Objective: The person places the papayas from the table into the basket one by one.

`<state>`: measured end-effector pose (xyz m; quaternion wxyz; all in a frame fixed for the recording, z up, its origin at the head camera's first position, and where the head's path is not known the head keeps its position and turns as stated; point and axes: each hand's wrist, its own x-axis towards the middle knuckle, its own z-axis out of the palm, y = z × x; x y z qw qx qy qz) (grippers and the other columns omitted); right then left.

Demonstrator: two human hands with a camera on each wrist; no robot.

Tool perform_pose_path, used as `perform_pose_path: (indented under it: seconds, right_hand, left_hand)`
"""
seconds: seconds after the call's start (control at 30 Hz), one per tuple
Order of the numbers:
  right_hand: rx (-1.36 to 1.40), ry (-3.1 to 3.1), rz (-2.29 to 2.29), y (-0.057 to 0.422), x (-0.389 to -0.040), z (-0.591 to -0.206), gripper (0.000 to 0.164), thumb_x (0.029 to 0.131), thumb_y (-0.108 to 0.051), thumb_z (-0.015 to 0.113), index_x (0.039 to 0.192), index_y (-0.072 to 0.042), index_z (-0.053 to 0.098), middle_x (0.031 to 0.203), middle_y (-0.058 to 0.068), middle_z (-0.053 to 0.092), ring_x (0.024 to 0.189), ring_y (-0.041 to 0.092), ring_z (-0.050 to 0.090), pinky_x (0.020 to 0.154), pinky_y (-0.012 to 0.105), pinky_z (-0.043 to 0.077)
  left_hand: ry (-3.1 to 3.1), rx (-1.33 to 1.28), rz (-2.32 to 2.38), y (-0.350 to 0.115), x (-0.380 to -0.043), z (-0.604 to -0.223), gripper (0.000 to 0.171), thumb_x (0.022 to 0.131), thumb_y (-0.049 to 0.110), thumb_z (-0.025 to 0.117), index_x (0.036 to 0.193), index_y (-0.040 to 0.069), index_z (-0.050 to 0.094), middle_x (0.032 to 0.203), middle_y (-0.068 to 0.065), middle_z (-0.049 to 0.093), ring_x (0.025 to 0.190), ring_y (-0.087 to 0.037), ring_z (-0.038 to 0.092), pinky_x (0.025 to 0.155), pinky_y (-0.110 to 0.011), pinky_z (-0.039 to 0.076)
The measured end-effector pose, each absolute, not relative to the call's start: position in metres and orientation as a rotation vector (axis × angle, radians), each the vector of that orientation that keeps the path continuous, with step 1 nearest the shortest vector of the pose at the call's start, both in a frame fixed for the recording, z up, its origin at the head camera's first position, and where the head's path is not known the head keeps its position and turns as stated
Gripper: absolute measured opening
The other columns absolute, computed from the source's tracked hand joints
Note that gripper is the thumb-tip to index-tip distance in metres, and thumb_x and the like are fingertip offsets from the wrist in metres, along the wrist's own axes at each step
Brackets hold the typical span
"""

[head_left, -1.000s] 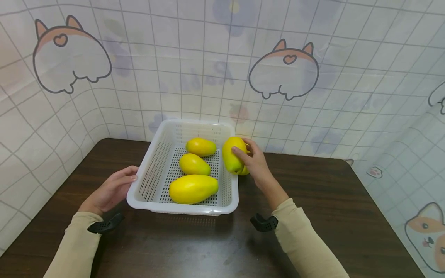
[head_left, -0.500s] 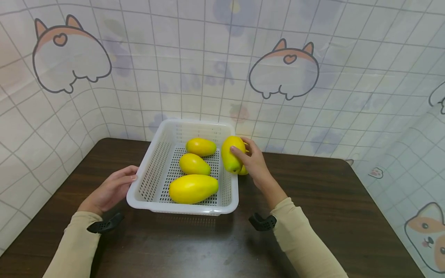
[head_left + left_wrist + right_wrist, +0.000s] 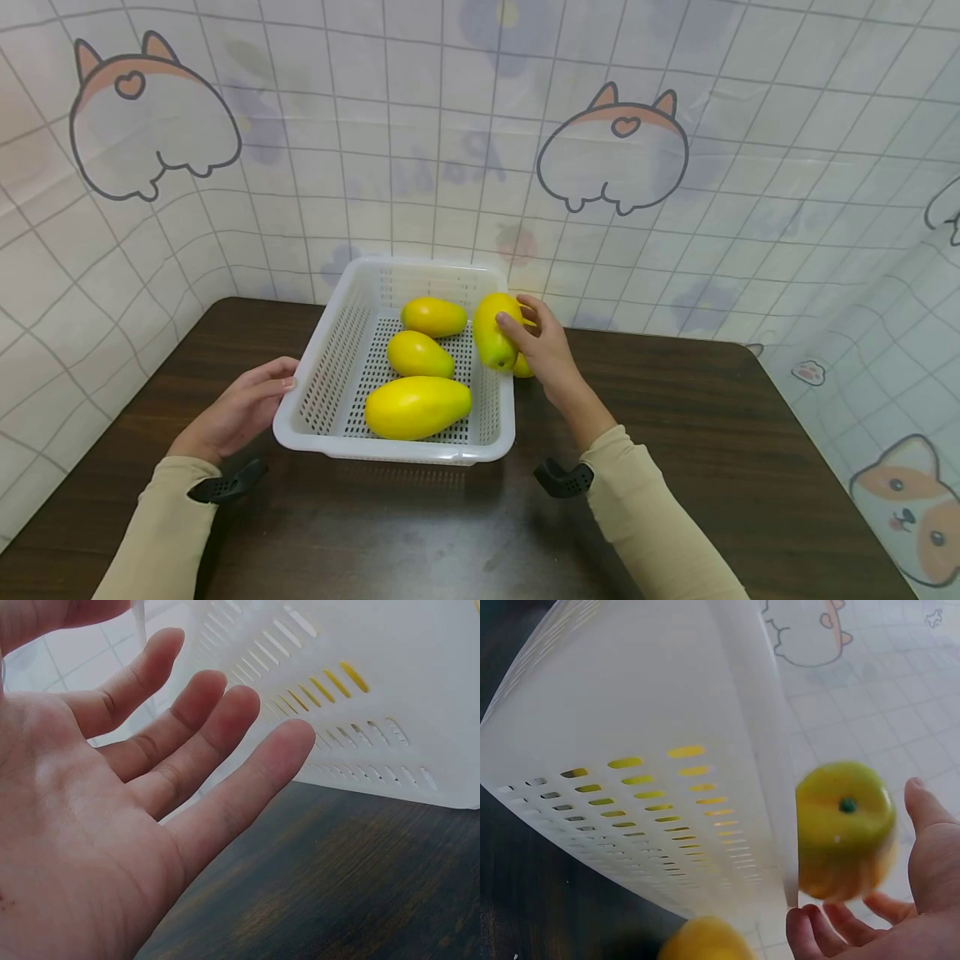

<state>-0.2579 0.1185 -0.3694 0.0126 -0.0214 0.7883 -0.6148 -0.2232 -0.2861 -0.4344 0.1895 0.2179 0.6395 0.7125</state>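
My right hand (image 3: 543, 342) holds a yellow papaya (image 3: 495, 333) with a green end, thumb across its front and fingers behind. This papaya overlaps the right rim of a white perforated plastic basket (image 3: 300, 417). In the right wrist view, the held papaya (image 3: 844, 832) shows its green stem end beside the basket wall (image 3: 652, 682). My left hand (image 3: 240, 408) rests at the basket's left rim; its fingers (image 3: 225, 802) lie loosely extended by the slotted wall in the left wrist view. Inside sit a large papaya (image 3: 416, 408) and two smaller yellow fruits (image 3: 420, 356).
Another yellow fruit (image 3: 705, 941) lies outside the basket's right wall, mostly hidden behind my right hand in the head view. The dark wooden table (image 3: 420, 533) extends in front and to both sides. A white patterned curtain (image 3: 420, 150) stands close behind the basket.
My right hand has carried the papaya slightly left, further over the basket's right rim. The left hand, the basket and the fruits inside have stayed in place.
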Motion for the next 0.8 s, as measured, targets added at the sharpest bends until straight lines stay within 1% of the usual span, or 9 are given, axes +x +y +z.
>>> perform_pose_path:
  seconds: [0.1, 0.2, 0.33, 0.5, 0.73, 0.8]
  right_hand:
    - [-0.084, 2.446, -1.964, 0.12, -0.259, -0.372, 0.072, 0.078, -0.056, 0.062, 0.136, -0.023, 0.036, 0.136, 0.003, 0.043, 0.121, 0.023, 0.045, 0.098, 0.043, 0.043]
    - [-0.075, 2.456, -1.975, 0.122, -0.26, -0.374, 0.07, 0.078, -0.056, 0.061, 0.135, -0.023, 0.037, 0.134, 0.003, 0.045, 0.121, 0.024, 0.046, 0.097, 0.043, 0.044]
    - [-0.057, 2.466, -1.972, 0.125, -0.261, -0.377, 0.069, 0.078, -0.056, 0.061, 0.135, -0.023, 0.037, 0.135, 0.003, 0.045, 0.121, 0.023, 0.046, 0.096, 0.043, 0.044]
    - [-0.036, 2.428, -2.01, 0.131, -0.263, -0.38, 0.069, 0.08, -0.053, 0.06, 0.136, -0.019, 0.037, 0.137, 0.006, 0.043, 0.123, 0.025, 0.045, 0.098, 0.046, 0.042]
    - [0.029, 2.431, -1.991, 0.145, -0.267, -0.39, 0.065, 0.084, -0.05, 0.057, 0.136, -0.017, 0.036, 0.137, 0.008, 0.043, 0.123, 0.024, 0.043, 0.099, 0.046, 0.041]
    - [0.035, 2.45, -1.972, 0.148, -0.268, -0.393, 0.066, 0.083, -0.053, 0.057, 0.135, -0.018, 0.037, 0.137, 0.007, 0.044, 0.124, 0.023, 0.043, 0.099, 0.045, 0.041]
  left_hand:
    - [1.785, 0.617, 2.005, -0.286, -0.224, -0.434, 0.03, 0.098, 0.007, 0.027, 0.125, 0.009, 0.041, 0.121, -0.004, 0.048, 0.106, -0.015, 0.059, 0.089, -0.035, 0.049]
    - [1.775, 0.617, 2.008, -0.285, -0.224, -0.434, 0.029, 0.098, 0.007, 0.027, 0.124, 0.009, 0.04, 0.12, -0.004, 0.049, 0.105, -0.015, 0.059, 0.089, -0.034, 0.049]
    - [1.798, 0.605, 2.0, -0.285, -0.224, -0.434, 0.028, 0.098, 0.009, 0.028, 0.124, 0.009, 0.04, 0.12, -0.003, 0.049, 0.105, -0.015, 0.059, 0.089, -0.034, 0.049]
    - [1.841, 0.583, 1.988, -0.285, -0.222, -0.433, 0.029, 0.099, 0.012, 0.029, 0.125, 0.011, 0.04, 0.122, -0.004, 0.047, 0.106, -0.015, 0.059, 0.089, -0.034, 0.049]
    - [1.801, 0.588, 2.002, -0.285, -0.223, -0.434, 0.028, 0.099, 0.01, 0.028, 0.125, 0.01, 0.04, 0.121, -0.004, 0.048, 0.105, -0.015, 0.059, 0.088, -0.034, 0.05]
    - [1.792, 0.593, 2.002, -0.285, -0.223, -0.433, 0.028, 0.099, 0.009, 0.028, 0.124, 0.01, 0.04, 0.12, -0.004, 0.048, 0.104, -0.015, 0.059, 0.088, -0.034, 0.05]
